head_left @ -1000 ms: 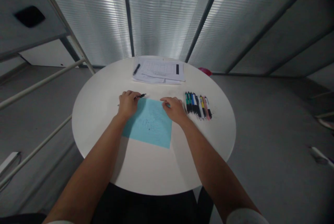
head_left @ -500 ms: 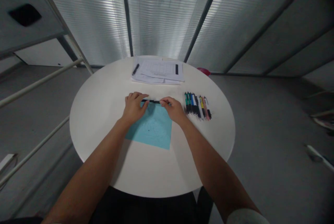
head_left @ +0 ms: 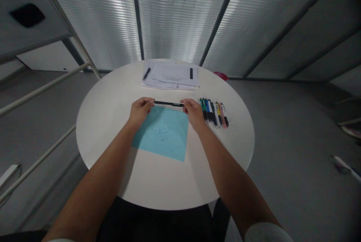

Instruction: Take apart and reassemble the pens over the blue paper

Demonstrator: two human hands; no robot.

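Note:
A slim black pen (head_left: pixel 168 103) is stretched sideways between my two hands, above the far edge of a light blue sheet of paper (head_left: pixel 160 131). My left hand (head_left: pixel 140 109) is closed, pinching the pen's left end between thumb and fingers. At the other end, where a clip shows, my right hand (head_left: pixel 192 111) pinches it too. Dark pen scribbles mark the middle of the blue sheet, which lies on the white round table (head_left: pixel 163 193).
A row of several pens (head_left: pixel 213 112) lies to the right of my right hand. Towards the back rests a stack of printed papers (head_left: pixel 170 74) with another black pen (head_left: pixel 146 73) on it. A pink object (head_left: pixel 221 76) shows behind the table's far edge. White metal rails (head_left: pixel 45 89) stand at left.
My hands have moved apart, the left slightly left and the right slightly right, so more of the pen shows between them. The pen is a little farther from me, and the scribbles are more visible.

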